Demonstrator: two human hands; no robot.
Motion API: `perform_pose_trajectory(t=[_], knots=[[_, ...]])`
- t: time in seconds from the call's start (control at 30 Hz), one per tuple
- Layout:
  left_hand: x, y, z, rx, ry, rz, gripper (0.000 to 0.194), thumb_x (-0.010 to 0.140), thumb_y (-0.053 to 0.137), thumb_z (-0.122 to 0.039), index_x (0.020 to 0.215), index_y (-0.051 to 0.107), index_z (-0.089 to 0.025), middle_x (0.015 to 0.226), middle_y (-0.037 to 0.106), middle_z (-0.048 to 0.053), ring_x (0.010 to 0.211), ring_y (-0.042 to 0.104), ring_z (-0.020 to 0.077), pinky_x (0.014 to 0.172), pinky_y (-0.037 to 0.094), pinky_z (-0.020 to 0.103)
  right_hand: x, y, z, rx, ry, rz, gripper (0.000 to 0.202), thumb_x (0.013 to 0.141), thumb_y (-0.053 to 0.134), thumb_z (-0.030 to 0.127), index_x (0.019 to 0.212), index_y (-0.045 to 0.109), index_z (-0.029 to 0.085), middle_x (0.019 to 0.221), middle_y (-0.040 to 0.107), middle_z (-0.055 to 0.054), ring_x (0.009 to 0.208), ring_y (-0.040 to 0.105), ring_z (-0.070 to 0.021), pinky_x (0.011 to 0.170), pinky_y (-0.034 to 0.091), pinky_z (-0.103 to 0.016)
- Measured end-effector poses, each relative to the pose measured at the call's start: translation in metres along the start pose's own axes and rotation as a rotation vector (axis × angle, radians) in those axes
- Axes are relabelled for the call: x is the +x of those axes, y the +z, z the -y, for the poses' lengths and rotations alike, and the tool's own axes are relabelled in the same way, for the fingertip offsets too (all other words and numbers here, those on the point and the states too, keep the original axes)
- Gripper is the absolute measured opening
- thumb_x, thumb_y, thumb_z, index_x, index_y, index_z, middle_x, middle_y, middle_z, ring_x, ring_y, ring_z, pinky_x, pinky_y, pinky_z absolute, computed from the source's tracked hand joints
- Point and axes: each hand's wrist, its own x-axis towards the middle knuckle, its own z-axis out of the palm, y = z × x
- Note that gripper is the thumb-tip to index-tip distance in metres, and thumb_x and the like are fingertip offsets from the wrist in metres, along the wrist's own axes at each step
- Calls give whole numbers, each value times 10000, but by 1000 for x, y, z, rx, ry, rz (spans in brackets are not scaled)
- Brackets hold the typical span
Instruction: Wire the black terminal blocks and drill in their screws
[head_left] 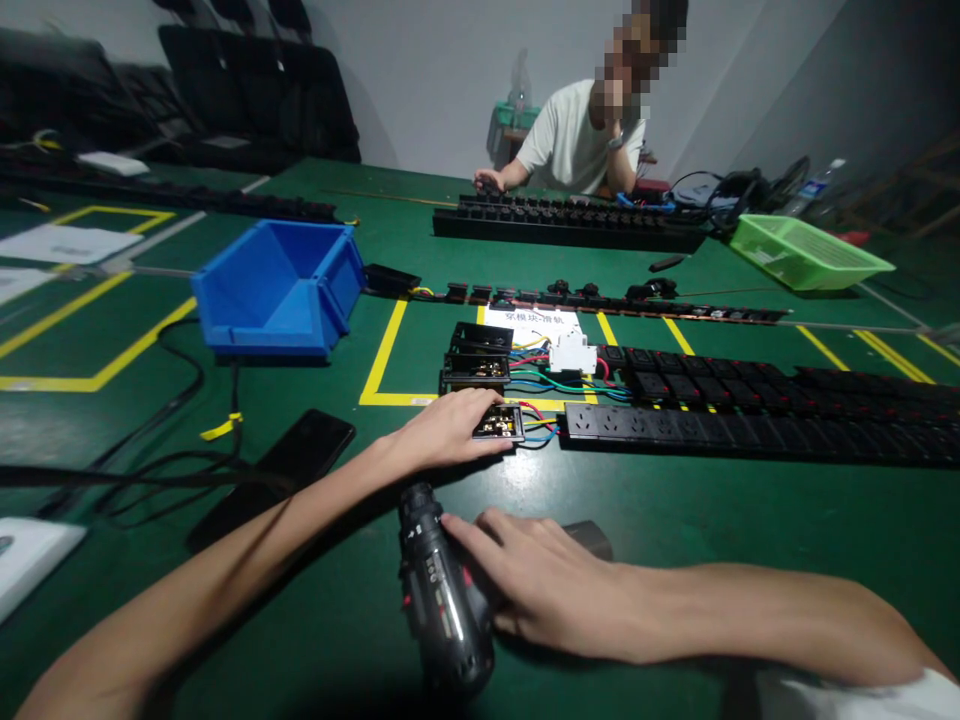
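While the left hand point(454, 432) straddles the open end box point(501, 424), fingers over its far edge and thumb along the near, the right hand point(544, 585) is closed round the drill point(442, 600). Sound handling, by judgement: box pinned flat, chuck squared to it, coloured wires point(538, 437) clear. Box location: left of the power strip point(675, 430). Margins: phone point(322, 440) near the left forearm; bare green table point(735, 510) before the strip.
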Motion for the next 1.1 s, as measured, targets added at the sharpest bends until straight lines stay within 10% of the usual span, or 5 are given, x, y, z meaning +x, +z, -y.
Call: perform_pose_trajectory(t=[0.67, 0.9, 1.1], knots=[[0, 2, -1, 50, -16, 33, 549, 895, 520, -586, 1218, 509, -143, 1146, 611, 140, 1070, 590, 279, 918, 480, 390, 12, 11, 4, 28, -117, -113, 939, 797, 658, 497, 1513, 197, 101, 1147, 583, -159, 923, 605, -291, 653, 520, -369], [-1, 5, 0, 60, 16, 30, 481, 900, 537, -503, 1226, 511, -151, 1144, 608, 128, 1085, 572, 275, 929, 465, 393, 23, -31, -79, 62, -45, -568, 252, 946, 479, 247, 1152, 590, 154, 1095, 663, -119, 1000, 614, -214, 866, 489, -358], [0, 5, -1, 97, 15, 38, 585, 912, 490, -567, 1331, 471, -159, 1150, 596, 125, 1078, 563, 271, 921, 467, 403, 41, -39, -154, 116, 102, -490, 230, 913, 525, 206, 1100, 645, 149, 1061, 692, -103, 948, 640, -210, 837, 484, -335]])
